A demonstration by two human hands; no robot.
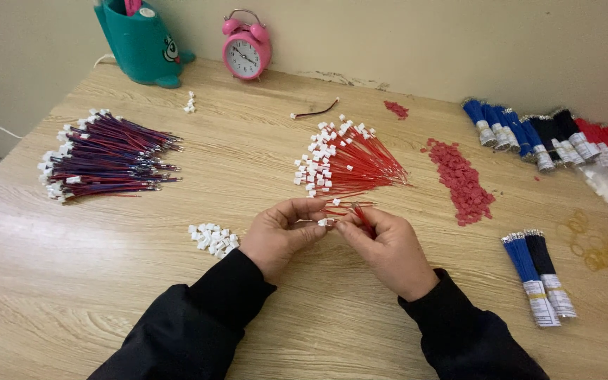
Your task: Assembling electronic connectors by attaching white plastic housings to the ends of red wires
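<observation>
Left hand [279, 236] pinches a small white connector [324, 222] between thumb and fingertips. Right hand [388, 246], fingers closed, grips a red wire [364, 219] at that connector. Wooden table [107, 239] beneath.

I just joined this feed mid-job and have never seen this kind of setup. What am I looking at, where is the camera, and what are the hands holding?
There is one picture, from a camera on the person's head, looking down at a wooden table. No machine: two bare hands in black sleeves. The left hand pinches a small white connector; the right hand holds a thin red wire against it. Behind them lies a fan of red wires with white connectors. Left of the hands is a small heap of loose white connectors, and farther left a pile of red-and-blue wires. To the right are red chips and banded blue, black and red wire bundles. A pink alarm clock stands by the wall.
</observation>
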